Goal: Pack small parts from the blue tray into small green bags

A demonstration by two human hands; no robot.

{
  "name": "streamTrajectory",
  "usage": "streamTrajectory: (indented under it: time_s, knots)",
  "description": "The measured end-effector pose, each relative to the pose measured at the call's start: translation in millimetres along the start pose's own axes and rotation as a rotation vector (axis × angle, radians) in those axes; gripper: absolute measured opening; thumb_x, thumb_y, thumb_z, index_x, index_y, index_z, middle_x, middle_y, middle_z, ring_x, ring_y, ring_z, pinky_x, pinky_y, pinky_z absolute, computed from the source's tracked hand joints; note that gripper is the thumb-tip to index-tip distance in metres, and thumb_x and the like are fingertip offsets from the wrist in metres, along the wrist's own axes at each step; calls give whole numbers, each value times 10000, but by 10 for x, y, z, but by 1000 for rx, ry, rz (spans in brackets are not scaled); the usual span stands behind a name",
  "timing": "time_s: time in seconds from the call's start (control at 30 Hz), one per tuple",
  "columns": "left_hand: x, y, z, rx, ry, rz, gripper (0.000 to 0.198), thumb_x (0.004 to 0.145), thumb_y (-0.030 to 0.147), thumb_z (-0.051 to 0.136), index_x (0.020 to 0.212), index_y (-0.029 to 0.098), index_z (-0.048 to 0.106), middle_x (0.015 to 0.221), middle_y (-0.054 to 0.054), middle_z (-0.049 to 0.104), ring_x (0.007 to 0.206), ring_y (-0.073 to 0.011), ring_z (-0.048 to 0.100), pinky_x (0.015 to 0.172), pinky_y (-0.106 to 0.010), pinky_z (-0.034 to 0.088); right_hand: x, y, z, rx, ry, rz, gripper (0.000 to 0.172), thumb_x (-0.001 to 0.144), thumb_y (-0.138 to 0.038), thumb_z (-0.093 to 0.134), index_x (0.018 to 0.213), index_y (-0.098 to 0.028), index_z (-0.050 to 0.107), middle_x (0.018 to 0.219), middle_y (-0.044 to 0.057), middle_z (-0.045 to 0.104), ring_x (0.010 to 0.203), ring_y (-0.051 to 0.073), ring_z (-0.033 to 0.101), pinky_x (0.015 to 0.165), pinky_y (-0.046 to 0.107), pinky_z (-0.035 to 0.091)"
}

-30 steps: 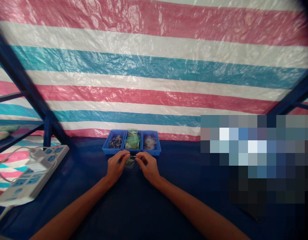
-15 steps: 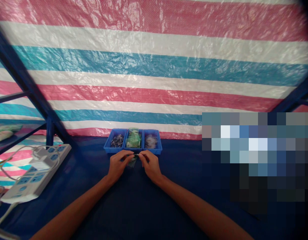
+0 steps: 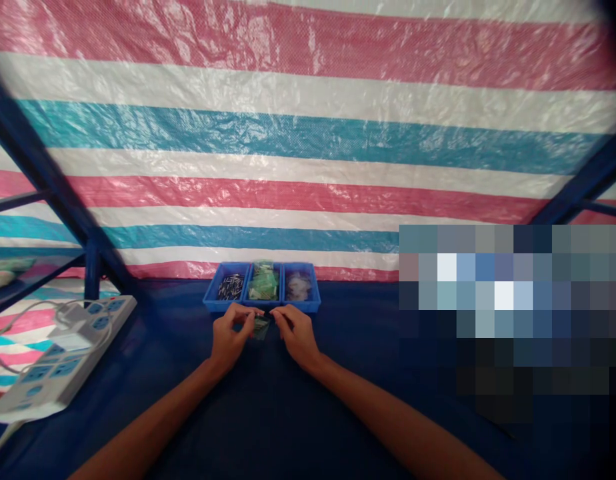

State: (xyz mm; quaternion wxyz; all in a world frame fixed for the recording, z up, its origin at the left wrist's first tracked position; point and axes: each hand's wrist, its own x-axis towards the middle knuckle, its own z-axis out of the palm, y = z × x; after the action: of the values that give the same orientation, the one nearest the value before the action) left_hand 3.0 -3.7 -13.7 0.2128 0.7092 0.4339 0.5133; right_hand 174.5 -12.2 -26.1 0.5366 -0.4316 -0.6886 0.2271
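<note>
My left hand has its thumb and fingers pinched at the upper left edge of a small clear plastic bag with a dark green tint. To its right, my right hand is closed, fingertips together beside the bag's upper right corner. Whatever it may hold is too small to make out. Just beyond both hands stand three joined blue bins: the left bin has many small dark and silvery metal pieces, the middle one green-tinted packets, the right one clear, whitish packets.
On the left of the dark blue table lies a white power strip with a plugged-in adapter and cables. Blue metal frame bars rise at both sides. A striped plastic sheet hangs behind. The right side is blurred into blocks.
My hands have drawn slightly apart; their fingertips met above the bag before, with something small and pale between them. The whole view has shifted a little.
</note>
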Motion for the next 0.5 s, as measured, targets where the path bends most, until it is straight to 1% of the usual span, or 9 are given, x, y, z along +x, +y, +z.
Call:
streamTrajectory:
  time_s: [0.07,0.17,0.23,0.3,0.37,0.5]
  knots:
    - [7,-4,2,58,-15,24,139,866,260,526,923,159,602,812,-24,681,587,-113,613,583,-222,502,-4,3,2,8,1,4,269,927,-303,434,902,-180,673,769,37,621,700,146,577,618,235,429]
    - [29,25,7,163,-42,126,229,889,254,487,1062,186,621,944,-47,677,809,-155,638,740,-262,504,-13,1,5,23,18,13,273,926,-307,432,899,-180,672,784,41,627,696,146,579,611,237,431]
    - [42,54,9,201,-73,190,261,902,249,463,1101,204,625,992,-53,667,904,-170,620,816,-284,484,-18,-1,4,28,27,19,277,925,-310,429,892,-179,671,792,44,632,698,148,581,616,241,434]
    - [48,71,11,204,-92,217,262,902,258,466,1100,207,631,969,-53,663,889,-167,616,812,-284,483,-22,-1,3,31,35,25,282,923,-316,427,890,-176,669,791,47,633,699,151,581,618,245,436]
    - [46,70,13,194,-84,217,237,888,272,499,1065,199,638,915,-48,659,808,-154,615,753,-270,490,-23,1,2,34,43,30,288,923,-323,424,888,-172,667,783,50,628,702,153,578,618,246,436]
    - [37,47,18,185,-42,181,148,851,291,565,915,178,637,790,-23,636,674,-131,582,646,-246,474,-23,3,-2,37,46,33,295,927,-326,416,888,-172,665,759,46,613,693,152,567,613,242,430]
